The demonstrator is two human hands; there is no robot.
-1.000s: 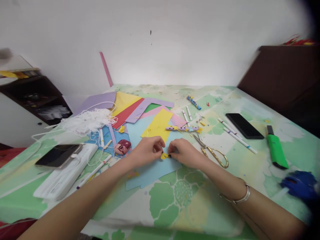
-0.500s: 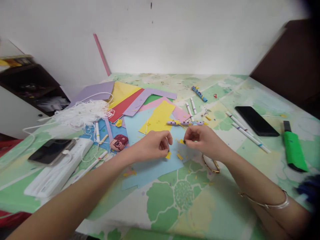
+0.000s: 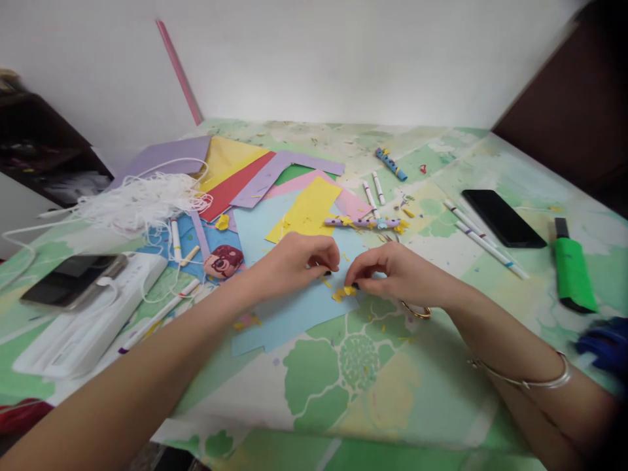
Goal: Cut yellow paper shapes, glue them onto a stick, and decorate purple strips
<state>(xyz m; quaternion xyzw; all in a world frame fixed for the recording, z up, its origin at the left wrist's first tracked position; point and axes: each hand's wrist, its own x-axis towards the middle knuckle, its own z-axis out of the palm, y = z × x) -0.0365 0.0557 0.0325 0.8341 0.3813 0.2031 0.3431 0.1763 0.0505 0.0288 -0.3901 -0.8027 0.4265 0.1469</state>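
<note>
My right hand [image 3: 392, 271] pinches a small yellow paper piece [image 3: 349, 290] between thumb and fingertips, low over the light blue paper sheet [image 3: 294, 314]. Thumb and fingers of my left hand [image 3: 304, 261] are drawn together close by; whatever they may hold is too small to make out. Yellow scraps [image 3: 337, 296] lie just below the fingertips. Behind the hands rests a dotted purple paper roll [image 3: 360, 223] with yellow and blue paper bits on it. A yellow paper sheet [image 3: 307, 209] lies beyond my left hand.
On the left are tangled white string [image 3: 142, 203], a power strip [image 3: 93, 320], a phone [image 3: 73, 278] and a dark red pouch [image 3: 223, 261]. To the right lie white markers [image 3: 490, 248], a black phone [image 3: 503, 217] and a green case [image 3: 574, 275]. A blue roll [image 3: 391, 165] sits farther back.
My right hand has come lower and left with its yellow piece. The left hand has moved up slightly, and the yellow bit at its fingertips no longer shows there. The view has shifted somewhat.
</note>
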